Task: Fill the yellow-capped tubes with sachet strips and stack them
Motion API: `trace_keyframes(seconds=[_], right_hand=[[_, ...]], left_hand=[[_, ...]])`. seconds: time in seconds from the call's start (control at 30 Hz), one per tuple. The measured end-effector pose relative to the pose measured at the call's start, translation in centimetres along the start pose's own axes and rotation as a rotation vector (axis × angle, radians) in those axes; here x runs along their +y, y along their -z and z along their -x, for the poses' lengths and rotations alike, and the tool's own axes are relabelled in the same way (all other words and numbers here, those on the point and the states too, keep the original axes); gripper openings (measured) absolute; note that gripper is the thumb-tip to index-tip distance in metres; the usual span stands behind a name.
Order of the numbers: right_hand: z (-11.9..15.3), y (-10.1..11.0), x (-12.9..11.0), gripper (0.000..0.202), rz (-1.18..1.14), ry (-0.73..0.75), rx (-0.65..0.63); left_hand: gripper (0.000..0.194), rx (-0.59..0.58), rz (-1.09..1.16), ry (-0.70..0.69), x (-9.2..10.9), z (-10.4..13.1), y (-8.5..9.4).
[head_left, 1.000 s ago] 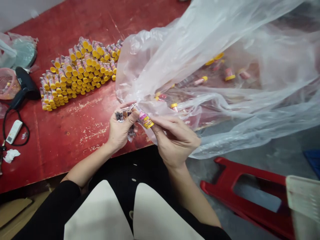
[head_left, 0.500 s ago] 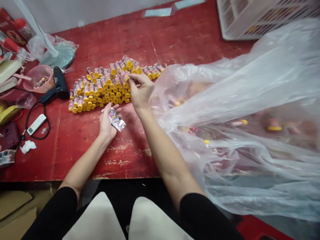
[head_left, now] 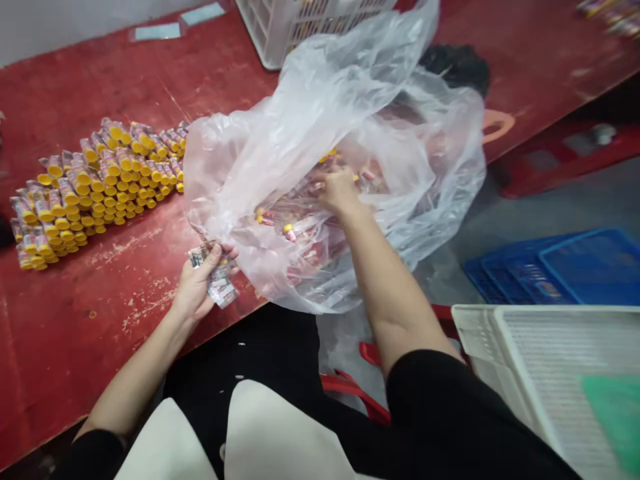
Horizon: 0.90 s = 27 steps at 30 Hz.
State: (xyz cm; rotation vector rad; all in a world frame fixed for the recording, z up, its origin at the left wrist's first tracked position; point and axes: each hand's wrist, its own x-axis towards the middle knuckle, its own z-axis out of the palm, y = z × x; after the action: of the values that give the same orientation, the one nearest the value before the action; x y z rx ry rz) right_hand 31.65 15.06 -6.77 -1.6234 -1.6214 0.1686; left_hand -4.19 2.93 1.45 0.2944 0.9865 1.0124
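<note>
My left hand (head_left: 197,283) is closed around some printed plastic wrappers (head_left: 221,291), close to the table's front edge. Reaching into a large clear plastic bag (head_left: 240,167), my right hand (head_left: 341,190) has its fingers down among small tubes with yellow caps (head_left: 289,232). Its fingertips are partly hidden and blurred, so what they touch is unclear. Left of the bag lies a stacked pile of yellow-capped tubes (head_left: 100,180), caps facing me.
A white slatted crate (head_left: 270,40) stands behind the bag on the red table (head_left: 65,347). Blue crates (head_left: 560,267) and a pale tray (head_left: 480,333) are at the right, with a red stool (head_left: 360,393) below. A black bundle (head_left: 457,67) sits beyond the bag.
The view has swung to the right. My right hand has left the tube pile and gone into the plastic bag. My left hand still holds the wrappers.
</note>
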Motion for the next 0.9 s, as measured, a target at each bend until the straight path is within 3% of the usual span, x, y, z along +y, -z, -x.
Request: trace_keyframes(seconds=[0.07,0.13,0.23,0.33,0.43,0.6,0.9], right_hand=[[-0.5,0.6,0.8,0.025,-0.035,-0.05,-0.023],[1.4,1.6,-1.1,0.019,-0.074,-0.094,0.001],[7.1,3.4,-7.3,0.021,-0.375,-0.184,0.074],[12.7,3.7,-14.5,0.035,-0.751,-0.328,0.023],[15.0,2.6,-18.5,0.039,-0.919,-0.463,0.057],[15.1,1.6,-18.9,0.049,-1.119,-0.553,0.064],[15.1,0.3,-20.5,0.044,-1.006,-0.524,0.239]], left_hand=[[0.032,-0.033,0.034,0.032,-1.0,0.1,-2.4],[0.037,-0.043,0.081,0.03,-2.1,-0.2,-4.3],[0.043,-0.045,0.105,-0.064,-4.0,-0.9,-6.3],[0.044,-0.074,0.083,-0.244,-6.0,-1.0,-7.8],[0.043,-0.11,0.057,-0.349,-7.3,-0.5,-8.6],[0.036,-0.103,0.001,-0.438,-7.6,0.0,-7.8],[0.051,0.056,-0.043,-0.453,-7.0,0.1,-7.0]])
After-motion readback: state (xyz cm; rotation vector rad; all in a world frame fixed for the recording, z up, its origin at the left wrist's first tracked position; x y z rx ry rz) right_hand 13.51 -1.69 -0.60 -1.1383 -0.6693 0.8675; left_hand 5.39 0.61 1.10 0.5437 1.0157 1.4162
